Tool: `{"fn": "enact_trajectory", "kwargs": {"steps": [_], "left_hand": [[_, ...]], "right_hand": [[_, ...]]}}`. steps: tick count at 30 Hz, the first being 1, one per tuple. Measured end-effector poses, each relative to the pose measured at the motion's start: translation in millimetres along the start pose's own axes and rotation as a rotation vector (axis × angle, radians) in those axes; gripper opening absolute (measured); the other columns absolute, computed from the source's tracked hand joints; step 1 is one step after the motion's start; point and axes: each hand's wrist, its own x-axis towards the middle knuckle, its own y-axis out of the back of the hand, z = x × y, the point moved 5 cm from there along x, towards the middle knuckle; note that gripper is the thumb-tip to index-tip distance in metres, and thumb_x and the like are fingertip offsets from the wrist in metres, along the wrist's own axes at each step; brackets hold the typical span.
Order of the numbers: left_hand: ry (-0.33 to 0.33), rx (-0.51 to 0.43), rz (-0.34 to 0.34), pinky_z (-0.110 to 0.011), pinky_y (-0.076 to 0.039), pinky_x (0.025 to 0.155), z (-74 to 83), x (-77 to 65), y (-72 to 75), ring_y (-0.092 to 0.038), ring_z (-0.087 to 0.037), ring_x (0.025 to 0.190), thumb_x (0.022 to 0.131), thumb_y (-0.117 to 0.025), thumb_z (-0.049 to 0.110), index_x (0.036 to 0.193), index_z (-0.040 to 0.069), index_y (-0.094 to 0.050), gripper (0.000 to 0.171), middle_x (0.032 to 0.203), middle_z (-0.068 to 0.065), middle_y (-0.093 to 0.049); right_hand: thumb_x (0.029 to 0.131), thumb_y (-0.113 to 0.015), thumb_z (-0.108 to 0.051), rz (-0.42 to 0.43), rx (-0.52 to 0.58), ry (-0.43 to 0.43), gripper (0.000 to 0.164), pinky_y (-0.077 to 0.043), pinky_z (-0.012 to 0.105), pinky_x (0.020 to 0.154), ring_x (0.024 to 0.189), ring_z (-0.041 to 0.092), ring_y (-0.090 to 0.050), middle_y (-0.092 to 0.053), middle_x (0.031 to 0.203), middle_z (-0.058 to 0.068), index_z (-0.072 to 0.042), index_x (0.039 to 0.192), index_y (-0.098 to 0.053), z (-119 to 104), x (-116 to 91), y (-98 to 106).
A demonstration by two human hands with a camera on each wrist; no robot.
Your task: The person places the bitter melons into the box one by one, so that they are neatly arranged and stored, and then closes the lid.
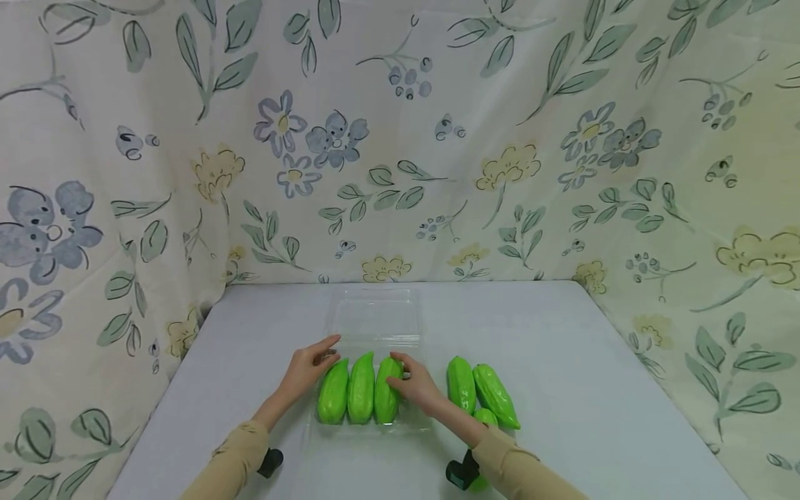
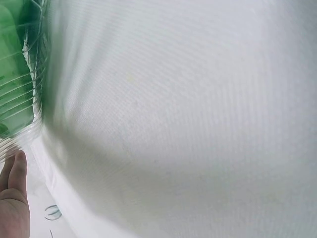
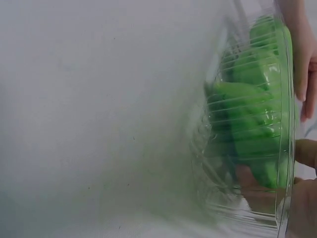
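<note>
Three bright green, gourd-like fruits stand side by side in a clear plastic clamshell box (image 1: 409,428), its lid laid back behind. My right hand (image 1: 417,383) holds the right-hand fruit (image 1: 384,401), thumb on its near side and fingers at its upper end. Next to it lie the middle fruit (image 1: 361,390) and the left fruit (image 1: 332,394). My left hand (image 1: 307,366) is at the box's left side, its fingers loosely extended by the left fruit's tip. Through the ribbed box wall (image 3: 247,114), the right wrist view shows the green fruits and part of my right hand.
To the right of the box lie more green fruits, among them an upright one (image 1: 461,384) and a slanted one (image 1: 496,397); others are partly hidden by my right forearm. A white cloth covers the table (image 1: 562,389). A floral curtain (image 1: 400,139) hangs behind.
</note>
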Motion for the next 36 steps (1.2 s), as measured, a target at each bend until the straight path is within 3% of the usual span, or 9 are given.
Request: {"fn": "enact_trajectory", "kwargs": {"steps": [5, 9, 21, 28, 36], "left_hand": [[-0.009, -0.014, 0.003, -0.031, -0.057, 0.080, 1.8, 1.2, 0.2, -0.069, -0.027, 0.099, 0.089, -0.065, 0.011, 0.129, 0.002, -0.057, 0.042, 0.129, -0.015, -0.060], [-0.015, -0.015, 0.011, -0.028, -0.056, 0.077, 2.6, 2.8, 1.1, -0.069, -0.027, 0.098, 0.089, -0.065, 0.010, 0.129, 0.002, -0.057, 0.042, 0.127, -0.015, -0.061], [-0.017, -0.009, 0.012, -0.020, -0.053, 0.069, 3.0, 6.0, 2.5, -0.069, -0.026, 0.095, 0.089, -0.066, 0.010, 0.130, 0.005, -0.058, 0.042, 0.125, -0.014, -0.063], [0.000, 0.000, 0.002, -0.027, -0.056, 0.077, 0.4, 5.7, 2.1, -0.069, -0.026, 0.097, 0.089, -0.066, 0.011, 0.130, 0.005, -0.057, 0.042, 0.125, -0.014, -0.063], [-0.005, 0.012, 0.020, -0.025, -0.056, 0.073, -2.8, 0.3, -1.1, -0.069, -0.026, 0.093, 0.088, -0.067, 0.010, 0.129, 0.004, -0.058, 0.042, 0.121, -0.016, -0.065]], "right_hand": [[0.090, -0.063, -0.008, 0.034, -0.051, 0.022, 0.050, -0.057, 0.040, 0.078, 0.105, 0.043, -0.059, -0.055, 0.119, 0.030, 0.004, 0.135, -0.046, -2, 1, 0], [0.089, -0.064, -0.009, 0.052, -0.081, 0.045, 0.048, -0.057, 0.039, 0.076, 0.101, 0.040, -0.061, -0.057, 0.115, 0.029, 0.004, 0.133, -0.048, -5, 2, 1], [0.090, -0.064, -0.010, 0.051, -0.119, 0.068, 0.048, -0.057, 0.038, 0.075, 0.098, 0.038, -0.063, -0.058, 0.114, 0.028, 0.004, 0.132, -0.048, -7, 3, 2], [0.088, -0.065, -0.011, 0.056, -0.199, 0.068, 0.048, -0.057, 0.037, 0.074, 0.096, 0.036, -0.063, -0.059, 0.116, 0.026, 0.004, 0.131, -0.049, -10, 5, 2], [0.090, -0.064, -0.012, 0.056, -0.204, 0.064, 0.047, -0.057, 0.035, 0.074, 0.095, 0.034, -0.064, -0.060, 0.118, 0.025, 0.005, 0.131, -0.049, -8, 2, -2]]}}
